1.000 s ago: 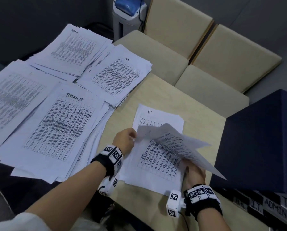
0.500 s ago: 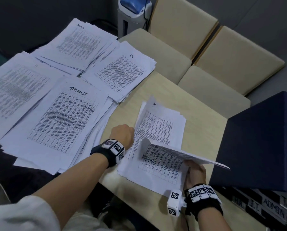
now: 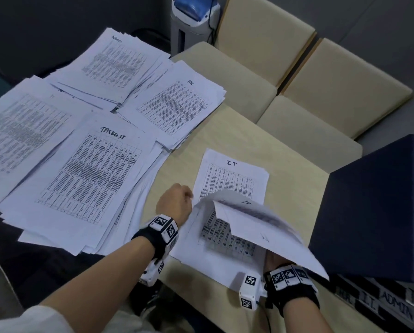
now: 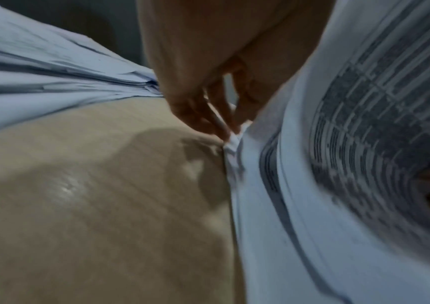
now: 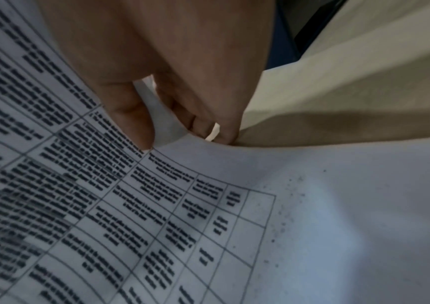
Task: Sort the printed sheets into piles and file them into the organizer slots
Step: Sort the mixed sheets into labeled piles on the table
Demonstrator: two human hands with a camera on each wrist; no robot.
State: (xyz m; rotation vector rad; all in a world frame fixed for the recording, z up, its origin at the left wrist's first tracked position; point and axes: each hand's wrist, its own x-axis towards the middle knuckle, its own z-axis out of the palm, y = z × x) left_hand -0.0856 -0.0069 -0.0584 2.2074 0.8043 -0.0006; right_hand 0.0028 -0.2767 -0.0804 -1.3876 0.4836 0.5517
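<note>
On the table, the IT pile [image 3: 232, 179] of printed sheets lies in front of me. My left hand [image 3: 174, 200] is at its left edge, and the fingertips [image 4: 224, 127] pinch a crumpled sheet edge [image 4: 232, 142] there. Several lifted IT sheets [image 3: 261, 227] curl up over my right hand [image 3: 276, 260], which is mostly hidden under them. In the right wrist view the thumb [image 5: 133, 123] and fingers pinch a sheet [image 5: 164, 125] of that bundle. The dark blue organizer [image 3: 369, 212] stands at the right, its labelled slots [image 3: 393, 301] at the lower right.
Loose piles cover the table's left side: the Tasklist pile [image 3: 93, 171], the HR pile [image 3: 177, 104], the Admin pile [image 3: 114, 63] and one more pile [image 3: 21, 131]. Beige chairs [image 3: 249, 92] stand beyond the table edge [image 3: 273, 140], with a white and blue machine [image 3: 194, 15] behind.
The sheet held up a second ago came down flat on the IT pile. My left hand moved to the pile's left edge, and more sheets now curl up over my right hand.
</note>
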